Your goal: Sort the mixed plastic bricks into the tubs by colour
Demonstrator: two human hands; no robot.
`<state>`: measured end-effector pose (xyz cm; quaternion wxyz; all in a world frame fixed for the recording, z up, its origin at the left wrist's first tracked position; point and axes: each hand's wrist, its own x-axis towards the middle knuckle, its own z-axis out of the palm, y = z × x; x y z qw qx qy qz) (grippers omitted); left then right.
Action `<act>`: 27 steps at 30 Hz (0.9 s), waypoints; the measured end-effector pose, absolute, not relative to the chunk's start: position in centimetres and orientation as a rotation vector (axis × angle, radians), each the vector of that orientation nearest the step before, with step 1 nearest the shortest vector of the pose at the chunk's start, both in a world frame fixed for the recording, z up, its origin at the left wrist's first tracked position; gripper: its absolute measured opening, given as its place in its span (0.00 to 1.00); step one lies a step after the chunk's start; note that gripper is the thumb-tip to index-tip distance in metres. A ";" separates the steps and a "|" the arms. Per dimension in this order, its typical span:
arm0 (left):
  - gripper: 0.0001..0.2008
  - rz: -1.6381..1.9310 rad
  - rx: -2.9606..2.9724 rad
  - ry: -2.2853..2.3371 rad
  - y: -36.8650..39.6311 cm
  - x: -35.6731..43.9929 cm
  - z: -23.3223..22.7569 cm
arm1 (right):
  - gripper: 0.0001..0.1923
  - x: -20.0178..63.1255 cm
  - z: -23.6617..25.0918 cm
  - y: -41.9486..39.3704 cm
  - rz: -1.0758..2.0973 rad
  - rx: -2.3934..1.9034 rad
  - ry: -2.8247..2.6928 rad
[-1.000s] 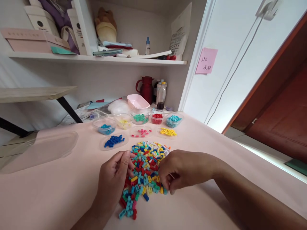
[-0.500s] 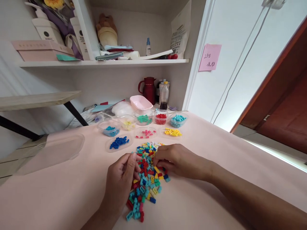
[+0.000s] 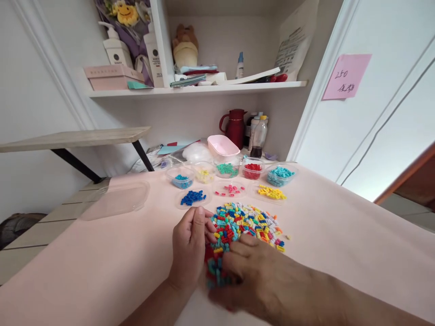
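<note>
A loose pile of small coloured toy bricks [image 3: 249, 219] lies on the pink tabletop, mixed red, blue, turquoise, yellow, green, white and orange. At its left edge is my left hand [image 3: 190, 246], thumb up and fingers curled inward; whatever they hold is hidden. My right hand [image 3: 263, 276] is over the near part of the pile, smeared by motion, its fingertips low among turquoise and red bricks. Behind the pile stand clear tubs of sorted bricks: dark blue bricks [image 3: 193, 197], pink bricks [image 3: 232, 190], yellow bricks [image 3: 272, 192], red bricks [image 3: 252, 171] and turquoise bricks [image 3: 280, 175].
Green bricks [image 3: 227, 170] fill another tub at the back. Beyond are a pink basin [image 3: 223, 146], a dark red jug [image 3: 235, 129] and a bottle [image 3: 259, 136]. A clear plastic lid [image 3: 118, 199] lies at left, near a wooden shelf board [image 3: 74, 138].
My right hand has moved from the pile's right side toward me and now covers its near end. The left hand stays curled at the left edge. The camera view has turned left.
</note>
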<state>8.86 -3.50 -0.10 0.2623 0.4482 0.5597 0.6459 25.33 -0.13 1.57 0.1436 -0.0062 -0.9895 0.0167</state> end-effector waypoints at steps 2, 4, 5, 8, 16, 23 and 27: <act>0.17 1.713 1.202 1.511 -3.5 8.8 -0.1 | 0.13 25.8 1.5 1.5 0.024 -0.195 -2.814; 0.17 1.685 1.197 1.514 -3.5 8.8 -0.1 | 0.13 26.6 1.7 3.3 0.037 -0.382 -2.776; 0.17 1.679 1.198 1.519 -3.5 8.8 -0.1 | 0.13 27.1 2.0 4.1 0.070 -0.456 -2.748; 0.17 1.671 1.215 1.554 -3.4 8.7 -0.4 | 0.13 28.3 2.8 5.9 0.259 -0.597 -2.605; 0.11 1.524 1.405 1.881 -2.4 7.7 -1.0 | 0.09 29.4 3.5 7.1 0.475 -0.905 -2.432; 0.11 1.352 1.742 1.777 -2.3 8.3 -0.9 | 0.11 30.2 3.4 8.1 0.186 -1.345 -2.508; 0.12 1.208 1.914 1.694 -2.7 8.8 -1.0 | 0.11 30.5 3.4 8.4 0.078 -1.544 -2.548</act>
